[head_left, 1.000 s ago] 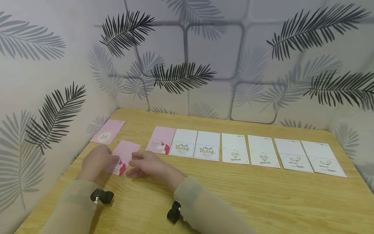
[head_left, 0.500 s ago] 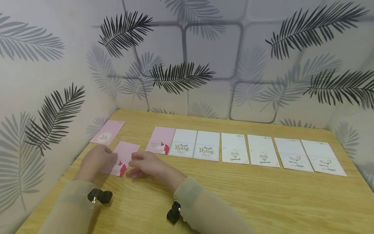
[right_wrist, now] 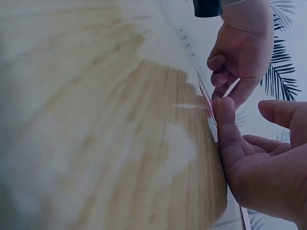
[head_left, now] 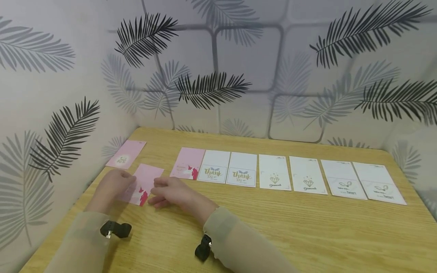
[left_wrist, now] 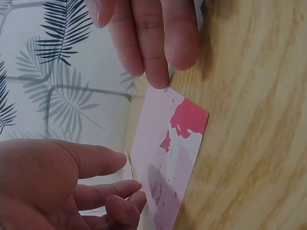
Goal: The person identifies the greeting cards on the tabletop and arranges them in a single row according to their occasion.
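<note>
A pink card (head_left: pixel 147 178) with a white and dark-pink figure lies at a slant on the wooden table, between the two hands. My left hand (head_left: pixel 114 186) is at the card's left side, its fingertips right at the edge. In the left wrist view its thumb (left_wrist: pixel 103 162) stands apart from the forefinger, and the other fingers are bent. My right hand (head_left: pixel 175 192) is held at the card's right side with loosely straight fingers. One of its fingertips meets the card's edge near the dark-pink corner in the left wrist view.
Another pink card (head_left: pixel 126 154) lies by the left wall. Behind, a row holds a matching pink card (head_left: pixel 188 163), two "Thank you" cards (head_left: pixel 214 167), two diamond cards (head_left: pixel 274 172) and two more white cards (head_left: pixel 344 180). A leaf-patterned wall (head_left: pixel 246 110) borders the table.
The left hand has shifted slightly left, its fingers drawing back a little from over the pink card. The right hand and the row of cards stay in place.
</note>
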Demonstrator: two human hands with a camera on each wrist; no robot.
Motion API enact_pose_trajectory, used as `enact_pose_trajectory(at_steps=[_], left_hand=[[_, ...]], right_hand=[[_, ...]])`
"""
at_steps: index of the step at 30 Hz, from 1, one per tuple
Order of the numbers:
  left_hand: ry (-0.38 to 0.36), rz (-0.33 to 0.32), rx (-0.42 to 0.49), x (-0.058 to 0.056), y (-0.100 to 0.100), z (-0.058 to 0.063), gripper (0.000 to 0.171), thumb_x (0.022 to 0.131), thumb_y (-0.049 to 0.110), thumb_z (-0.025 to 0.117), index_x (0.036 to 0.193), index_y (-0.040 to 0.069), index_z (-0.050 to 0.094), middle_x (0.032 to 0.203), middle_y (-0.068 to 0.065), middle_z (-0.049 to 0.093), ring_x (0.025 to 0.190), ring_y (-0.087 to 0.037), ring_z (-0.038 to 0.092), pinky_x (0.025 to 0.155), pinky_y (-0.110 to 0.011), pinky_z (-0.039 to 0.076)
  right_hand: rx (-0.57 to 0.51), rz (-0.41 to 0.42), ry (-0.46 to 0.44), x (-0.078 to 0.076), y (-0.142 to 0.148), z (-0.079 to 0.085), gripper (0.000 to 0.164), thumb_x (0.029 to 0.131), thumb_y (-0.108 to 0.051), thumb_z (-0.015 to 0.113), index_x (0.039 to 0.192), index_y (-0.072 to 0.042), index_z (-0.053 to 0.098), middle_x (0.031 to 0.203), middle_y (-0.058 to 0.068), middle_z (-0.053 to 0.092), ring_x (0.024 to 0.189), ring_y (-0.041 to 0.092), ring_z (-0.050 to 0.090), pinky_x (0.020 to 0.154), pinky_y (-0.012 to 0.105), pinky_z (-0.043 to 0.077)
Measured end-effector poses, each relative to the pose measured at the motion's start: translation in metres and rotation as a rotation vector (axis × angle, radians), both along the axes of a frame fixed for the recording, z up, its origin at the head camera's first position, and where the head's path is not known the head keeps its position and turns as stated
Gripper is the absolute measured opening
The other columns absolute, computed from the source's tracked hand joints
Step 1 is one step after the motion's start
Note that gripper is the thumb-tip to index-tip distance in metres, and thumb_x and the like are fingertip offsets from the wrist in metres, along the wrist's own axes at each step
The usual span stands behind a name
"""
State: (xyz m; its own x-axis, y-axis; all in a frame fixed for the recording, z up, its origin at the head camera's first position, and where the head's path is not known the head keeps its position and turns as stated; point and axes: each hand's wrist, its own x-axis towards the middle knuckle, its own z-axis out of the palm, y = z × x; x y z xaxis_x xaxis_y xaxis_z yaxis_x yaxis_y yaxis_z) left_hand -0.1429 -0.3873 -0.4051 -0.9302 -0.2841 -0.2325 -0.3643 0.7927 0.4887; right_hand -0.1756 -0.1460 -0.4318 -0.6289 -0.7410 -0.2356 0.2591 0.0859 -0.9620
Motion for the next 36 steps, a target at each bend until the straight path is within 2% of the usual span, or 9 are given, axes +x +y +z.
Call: enact_pose_trajectory(at_steps=[5,9,15,19,22,27,31,36], left_hand=[[0.014,0.038,0.022,0.004,0.0,-0.003,0.052,0.107,0.021,0.057,0.139,-0.02,0.058,0.141,-0.039,0.06,0.126,-0.053,0.057,0.112,-0.067,0.043],[0.008,0.07,0.033,0.005,0.0,-0.003,0.055,0.106,0.019,0.054,0.146,-0.019,0.052,0.15,-0.041,0.053,0.135,-0.055,0.052,0.117,-0.068,0.039],[0.045,0.074,0.001,0.006,-0.002,-0.004,0.049,0.11,0.019,0.054,0.142,-0.017,0.059,0.145,-0.038,0.059,0.129,-0.051,0.058,0.111,-0.066,0.044],[0.092,0.081,-0.01,0.005,-0.003,-0.003,0.046,0.11,0.023,0.054,0.136,-0.013,0.062,0.137,-0.035,0.064,0.116,-0.047,0.06,0.101,-0.063,0.048],[0.123,0.069,-0.005,0.005,-0.003,-0.001,0.044,0.11,0.025,0.053,0.134,-0.01,0.063,0.135,-0.034,0.064,0.112,-0.046,0.06,0.099,-0.061,0.048],[0.157,0.041,0.043,0.008,-0.005,0.007,0.049,0.112,0.025,0.048,0.137,-0.015,0.061,0.136,-0.036,0.063,0.115,-0.047,0.06,0.105,-0.062,0.047],[0.137,0.042,0.093,0.008,-0.006,0.014,0.056,0.114,0.03,0.046,0.145,-0.016,0.056,0.145,-0.038,0.058,0.126,-0.048,0.056,0.112,-0.065,0.042],[0.111,0.058,0.129,0.006,-0.006,0.021,0.061,0.115,0.036,0.047,0.152,-0.012,0.052,0.153,-0.038,0.052,0.136,-0.051,0.051,0.115,-0.067,0.039]], right_hand=[[0.012,-0.001,-0.005,0.0,-0.001,-0.001,0.059,0.111,-0.015,0.067,0.163,0.003,0.047,0.146,0.016,0.069,0.111,0.029,0.079,0.091,0.038,0.064],[0.005,-0.003,-0.016,0.0,-0.002,0.0,0.059,0.111,-0.015,0.067,0.163,0.003,0.047,0.154,0.015,0.064,0.113,0.03,0.078,0.092,0.037,0.063],[-0.02,-0.007,-0.02,0.0,-0.002,-0.001,0.059,0.112,-0.012,0.065,0.164,0.004,0.045,0.164,0.015,0.055,0.116,0.031,0.077,0.093,0.037,0.063],[-0.044,-0.013,-0.025,0.0,-0.001,-0.003,0.06,0.111,-0.011,0.066,0.164,0.005,0.045,0.164,0.014,0.054,0.116,0.03,0.077,0.094,0.037,0.063],[-0.064,-0.02,-0.031,-0.001,0.001,-0.006,0.06,0.11,-0.01,0.067,0.164,0.004,0.045,0.158,0.015,0.06,0.113,0.03,0.077,0.095,0.037,0.062],[-0.08,-0.04,-0.019,-0.002,0.002,-0.009,0.053,0.111,-0.011,0.065,0.161,0.002,0.05,0.148,0.015,0.064,0.106,0.027,0.077,0.095,0.038,0.063],[-0.076,-0.082,0.006,-0.001,0.001,-0.009,0.044,0.111,-0.012,0.066,0.153,-0.001,0.059,0.14,0.01,0.066,0.097,0.022,0.077,0.09,0.037,0.064],[-0.067,-0.189,0.06,-0.001,-0.002,-0.007,0.029,0.108,-0.012,0.071,0.137,-0.005,0.073,0.123,0.004,0.074,0.084,0.019,0.072,0.079,0.033,0.064]])
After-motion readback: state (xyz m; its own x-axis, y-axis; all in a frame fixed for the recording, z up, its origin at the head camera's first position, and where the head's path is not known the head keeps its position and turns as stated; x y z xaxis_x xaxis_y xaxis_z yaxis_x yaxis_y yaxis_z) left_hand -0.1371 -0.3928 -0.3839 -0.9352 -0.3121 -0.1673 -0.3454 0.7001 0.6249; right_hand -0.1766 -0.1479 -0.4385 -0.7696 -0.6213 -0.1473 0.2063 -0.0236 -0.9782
